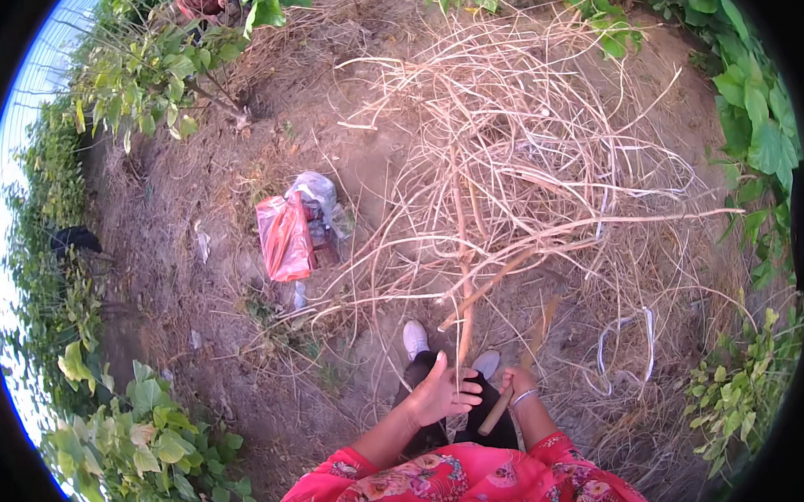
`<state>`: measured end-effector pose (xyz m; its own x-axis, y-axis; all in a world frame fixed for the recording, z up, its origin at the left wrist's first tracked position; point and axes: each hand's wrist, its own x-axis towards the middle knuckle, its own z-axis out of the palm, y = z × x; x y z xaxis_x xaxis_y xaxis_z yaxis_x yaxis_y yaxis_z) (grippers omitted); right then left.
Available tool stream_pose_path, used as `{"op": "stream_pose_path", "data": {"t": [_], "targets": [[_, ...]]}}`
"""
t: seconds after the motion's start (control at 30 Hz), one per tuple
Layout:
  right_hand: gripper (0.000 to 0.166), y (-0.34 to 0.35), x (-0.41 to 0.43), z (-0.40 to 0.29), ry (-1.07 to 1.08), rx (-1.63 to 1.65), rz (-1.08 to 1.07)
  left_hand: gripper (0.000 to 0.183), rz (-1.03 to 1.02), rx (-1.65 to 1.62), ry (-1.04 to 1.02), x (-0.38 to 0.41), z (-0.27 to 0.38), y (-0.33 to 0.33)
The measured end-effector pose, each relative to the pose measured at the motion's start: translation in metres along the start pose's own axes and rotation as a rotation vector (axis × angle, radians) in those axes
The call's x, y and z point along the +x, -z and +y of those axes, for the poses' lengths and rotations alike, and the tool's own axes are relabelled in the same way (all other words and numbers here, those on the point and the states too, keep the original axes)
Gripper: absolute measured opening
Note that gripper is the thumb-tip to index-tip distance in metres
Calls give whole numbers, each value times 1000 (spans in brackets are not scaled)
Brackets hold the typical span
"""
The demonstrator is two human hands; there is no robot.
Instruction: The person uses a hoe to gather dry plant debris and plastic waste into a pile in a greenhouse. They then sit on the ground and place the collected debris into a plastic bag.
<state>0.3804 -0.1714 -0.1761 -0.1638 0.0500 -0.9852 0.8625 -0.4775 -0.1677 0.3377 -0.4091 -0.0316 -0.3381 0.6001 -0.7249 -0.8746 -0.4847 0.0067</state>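
Note:
My left hand (443,394) is open, thumb raised and fingers spread, at the lower end of a thick bare branch (468,328). A thin twig crosses in front of its palm; firm contact with the branch is not plain. My right hand (517,384) is closed around the wooden handle (536,332) of a tool. The handle slants up and away from me, and its far end lies by a dark curved shape, too unclear to name. Beyond both hands spreads a large tangled heap of cut, leafless branches (505,148).
Red and clear plastic bags (286,236) rest on a small low support to the left. A white strap loop (650,345) lies among dry stalks at right. Leafy plants (149,432) border the soil. A dark item (76,240) hangs at far left. Part of another person (201,4) shows at top left.

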Motion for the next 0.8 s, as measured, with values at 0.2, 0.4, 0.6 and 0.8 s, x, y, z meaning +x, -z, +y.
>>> {"op": "stream_pose_path", "data": {"t": [0.2,0.4,0.6,0.8], "targets": [[15,-17,-20,24,-88,-421,21,64,142,185,-210,36,37,18],[15,-58,-26,35,85,-111,107,58,316,519,-211,83,22,58],[9,-18,-43,1,233,-152,339,54,331,835,-310,50,-11,105],[23,58,-95,22,427,-1525,255,38,347,722,-197,-20,-50,143]]}}
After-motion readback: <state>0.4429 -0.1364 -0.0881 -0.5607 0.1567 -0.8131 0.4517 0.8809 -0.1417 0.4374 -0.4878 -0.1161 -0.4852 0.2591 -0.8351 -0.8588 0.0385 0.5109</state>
